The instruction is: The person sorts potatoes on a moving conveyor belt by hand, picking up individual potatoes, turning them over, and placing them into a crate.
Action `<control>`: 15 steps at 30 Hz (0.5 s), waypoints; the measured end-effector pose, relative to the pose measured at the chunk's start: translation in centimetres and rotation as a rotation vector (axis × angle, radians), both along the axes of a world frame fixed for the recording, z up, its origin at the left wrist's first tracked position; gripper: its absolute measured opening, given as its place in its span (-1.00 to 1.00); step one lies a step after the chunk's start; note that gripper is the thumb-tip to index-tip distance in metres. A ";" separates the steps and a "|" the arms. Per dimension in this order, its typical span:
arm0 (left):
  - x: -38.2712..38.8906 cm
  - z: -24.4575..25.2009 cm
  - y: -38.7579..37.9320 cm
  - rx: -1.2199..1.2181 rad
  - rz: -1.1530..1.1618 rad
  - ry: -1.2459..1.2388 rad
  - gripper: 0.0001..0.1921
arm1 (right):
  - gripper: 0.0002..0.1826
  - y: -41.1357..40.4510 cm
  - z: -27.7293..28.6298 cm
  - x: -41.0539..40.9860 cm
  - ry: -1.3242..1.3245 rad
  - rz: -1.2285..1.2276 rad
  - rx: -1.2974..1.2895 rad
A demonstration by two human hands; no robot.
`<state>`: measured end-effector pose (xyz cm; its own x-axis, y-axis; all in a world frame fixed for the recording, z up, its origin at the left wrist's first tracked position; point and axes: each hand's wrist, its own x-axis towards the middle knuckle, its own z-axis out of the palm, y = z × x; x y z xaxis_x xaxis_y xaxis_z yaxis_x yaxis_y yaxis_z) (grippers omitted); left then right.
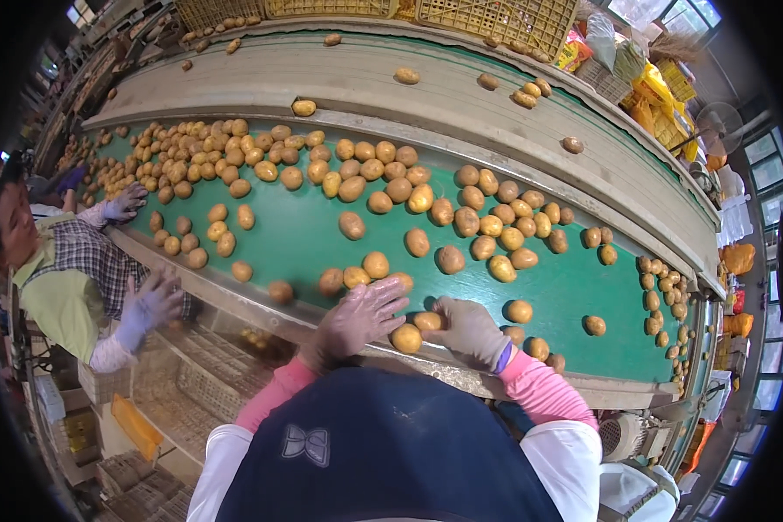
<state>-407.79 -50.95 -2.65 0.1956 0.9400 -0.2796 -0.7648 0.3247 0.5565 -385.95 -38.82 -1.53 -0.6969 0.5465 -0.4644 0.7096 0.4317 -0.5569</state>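
My left hand (368, 316) reaches over the near edge of the green conveyor belt (391, 241), its palm flat and its fingers stretched out. A potato (401, 280) shows just beyond its fingers. My right hand (473, 331), in a pale work glove, has its thumb and fingers about one end of a small potato (427, 320). Between my hands a rounder yellow potato (406, 338) sits at the belt's near rim, close to the right thumb. Several more potatoes lie around, among them one (519, 311) to the right of the gloved hand.
A metal rail (470, 378) borders the belt in front of me. Potatoes crowd the belt's far side (215, 153). Beyond runs a second, greyish belt (365, 62), with yellow crates (496, 26) behind it. On the left, a gloved co-worker (72, 254) works beside crates (202, 385).
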 end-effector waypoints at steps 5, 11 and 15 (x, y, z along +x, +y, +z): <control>-2.8 -0.4 -0.3 0.116 0.076 -0.350 -0.20 | -0.45 -3.1 1.4 -9.0 0.655 -0.237 0.041; -7.5 -2.7 -2.9 -0.120 0.127 -0.645 -0.39 | -0.51 4.1 0.9 -11.8 0.549 -0.419 0.601; -10.7 -3.0 -4.4 -0.131 0.209 -0.505 -0.43 | -0.70 10.8 -6.2 -7.8 -0.246 -0.470 0.805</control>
<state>-418.48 -55.33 -5.67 0.1491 0.9367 -0.3167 -0.9812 0.1797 0.0697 -393.79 -27.97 -7.77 -0.2591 0.9635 0.0678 0.9647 0.2616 -0.0306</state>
